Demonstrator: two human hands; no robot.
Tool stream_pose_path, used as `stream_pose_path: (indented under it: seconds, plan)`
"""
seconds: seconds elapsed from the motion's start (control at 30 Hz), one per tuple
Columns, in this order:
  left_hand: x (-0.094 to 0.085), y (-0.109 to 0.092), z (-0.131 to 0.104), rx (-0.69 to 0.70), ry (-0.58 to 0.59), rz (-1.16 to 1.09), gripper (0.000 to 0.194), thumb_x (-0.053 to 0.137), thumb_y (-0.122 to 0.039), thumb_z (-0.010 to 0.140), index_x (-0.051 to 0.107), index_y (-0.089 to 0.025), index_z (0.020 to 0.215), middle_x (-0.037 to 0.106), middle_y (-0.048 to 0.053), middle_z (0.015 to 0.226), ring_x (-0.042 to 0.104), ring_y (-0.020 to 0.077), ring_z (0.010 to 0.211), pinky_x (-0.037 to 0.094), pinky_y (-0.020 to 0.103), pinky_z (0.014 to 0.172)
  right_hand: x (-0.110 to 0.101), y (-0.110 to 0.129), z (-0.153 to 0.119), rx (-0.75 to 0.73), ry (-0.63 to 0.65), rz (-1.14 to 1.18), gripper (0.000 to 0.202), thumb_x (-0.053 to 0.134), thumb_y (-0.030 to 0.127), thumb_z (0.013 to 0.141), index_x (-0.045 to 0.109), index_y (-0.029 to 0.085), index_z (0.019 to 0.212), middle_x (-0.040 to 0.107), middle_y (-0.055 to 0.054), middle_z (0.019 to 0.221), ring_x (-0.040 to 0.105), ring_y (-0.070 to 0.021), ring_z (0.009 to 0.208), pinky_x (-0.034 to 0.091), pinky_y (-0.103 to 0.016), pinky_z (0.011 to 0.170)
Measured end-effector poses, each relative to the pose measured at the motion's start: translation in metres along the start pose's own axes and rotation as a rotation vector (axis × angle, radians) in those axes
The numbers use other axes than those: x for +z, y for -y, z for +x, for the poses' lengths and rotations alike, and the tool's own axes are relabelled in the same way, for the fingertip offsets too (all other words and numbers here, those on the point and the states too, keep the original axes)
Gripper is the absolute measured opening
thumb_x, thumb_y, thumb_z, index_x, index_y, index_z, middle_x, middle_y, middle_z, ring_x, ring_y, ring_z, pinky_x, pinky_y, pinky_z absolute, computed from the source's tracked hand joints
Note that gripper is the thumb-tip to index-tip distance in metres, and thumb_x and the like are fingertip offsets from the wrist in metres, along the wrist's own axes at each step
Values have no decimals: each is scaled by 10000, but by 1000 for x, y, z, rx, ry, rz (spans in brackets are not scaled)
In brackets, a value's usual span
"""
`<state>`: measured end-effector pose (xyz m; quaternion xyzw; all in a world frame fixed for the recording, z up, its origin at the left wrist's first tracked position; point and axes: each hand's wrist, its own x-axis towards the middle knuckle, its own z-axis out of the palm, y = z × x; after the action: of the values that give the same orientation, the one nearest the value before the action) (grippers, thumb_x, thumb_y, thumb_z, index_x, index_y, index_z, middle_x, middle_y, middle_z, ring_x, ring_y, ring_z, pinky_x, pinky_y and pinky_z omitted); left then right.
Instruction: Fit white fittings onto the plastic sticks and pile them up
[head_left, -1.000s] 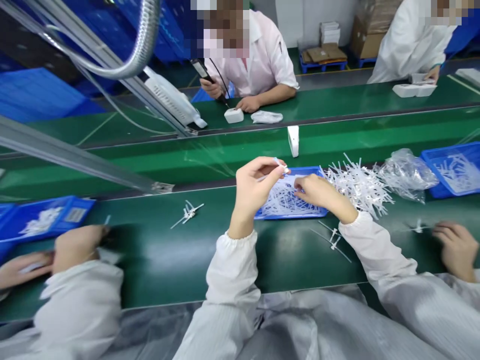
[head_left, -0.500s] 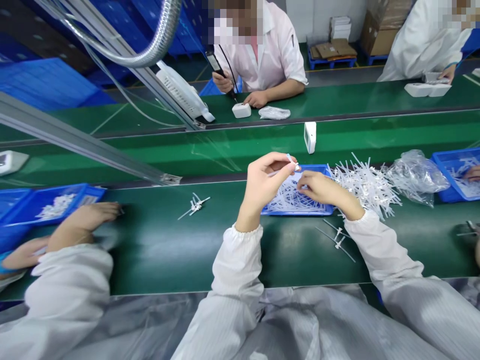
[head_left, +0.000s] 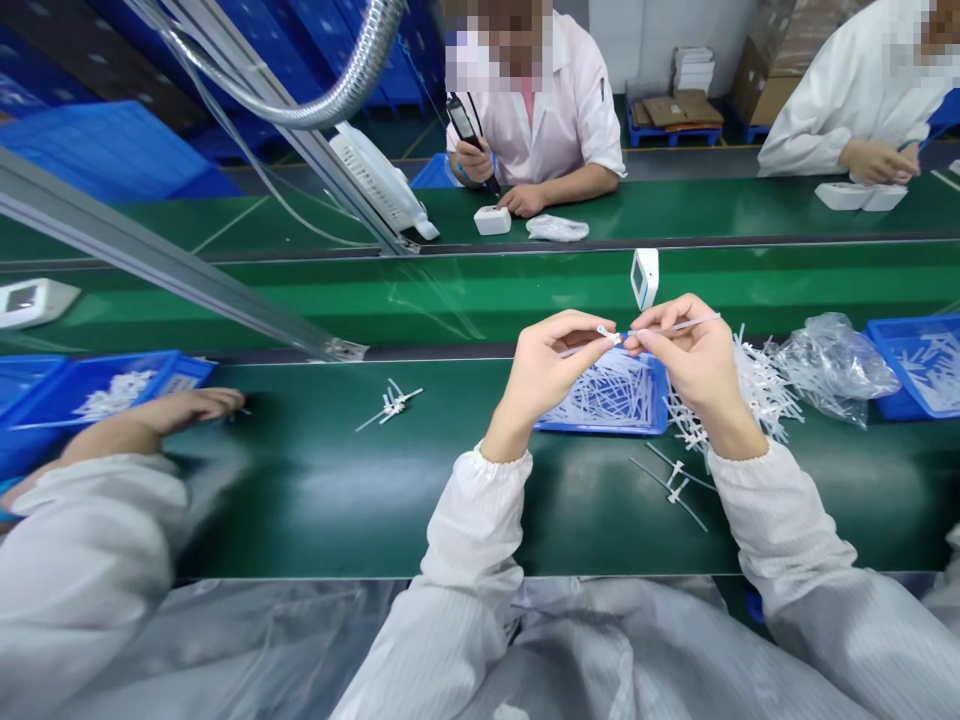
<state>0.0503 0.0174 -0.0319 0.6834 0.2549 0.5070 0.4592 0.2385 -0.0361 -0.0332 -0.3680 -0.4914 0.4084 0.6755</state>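
Observation:
My left hand [head_left: 546, 368] pinches a small white connector piece [head_left: 616, 338] with short tube ends between thumb and fingertips. In my right hand [head_left: 696, 362], a thin white tube [head_left: 703, 320] is pinched, its near end close to the connector; whether the two touch I cannot tell. Both hands are raised over a blue tray [head_left: 600, 429] holding many loose thin tubes [head_left: 611, 390]. Beside my right wrist lies a heap of white tube-and-connector pieces [head_left: 769, 395]. A couple of such pieces [head_left: 676, 490] rest on the green bench in front of the tray.
A small cluster of pieces [head_left: 393, 402] lies left on the green bench [head_left: 322, 480]. Clear plastic bag [head_left: 836, 365] and another blue tray [head_left: 889, 400] are at right. A white device [head_left: 645, 278] stands beyond the tray. At left a co-worker's hand [head_left: 195, 405] works near blue bins [head_left: 180, 372].
My right hand has come up from the tray with a thin tube and moved beside the connector in my left hand. The co-worker's hand has left the right-hand tray.

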Motion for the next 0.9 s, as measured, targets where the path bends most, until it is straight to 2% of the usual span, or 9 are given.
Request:
stream_pose_path:
  seconds: [0.3, 0.47, 0.7, 0.9]
  plan:
    - [3, 4, -1, 55, -1, -4, 166, 932, -326, 839, 845, -211, 922, 817, 58, 961, 777, 178, 876, 654, 302, 799, 7, -11, -1, 20, 4, 35, 410, 929, 386, 823, 553, 236, 890, 753, 16, 871, 656, -94, 639, 590, -272, 624]
    - [2, 3, -1, 78, -15, 7, 152, 926, -320, 850, 849, -220, 934, 813, 55, 948, 774, 176, 870, 648, 301, 786, 8, -12, 0, -28, -55, 101, 363, 925, 332, 835, 580, 236, 896, 745, 21, 858, 669, -100, 650, 570, -263, 608]
    - [4, 5, -2, 86, -3, 7, 145, 929, -325, 846, 853, -228, 924, 811, 47, 922, 768, 166, 835, 635, 282, 743, 12, -11, -2, 48, -11, 139, 389, 940, 346, 823, 574, 230, 889, 753, 23, 849, 662, -96, 655, 565, -260, 614]
    - [7, 3, -5, 43, -35, 12, 116, 933, -310, 837, 868, -235, 896, 813, 38, 873, 768, 160, 779, 632, 274, 718, 11, -14, -3, 44, -61, 127, 397, 951, 348, 810, 574, 236, 868, 723, 42, 760, 650, -101, 635, 552, -255, 610]
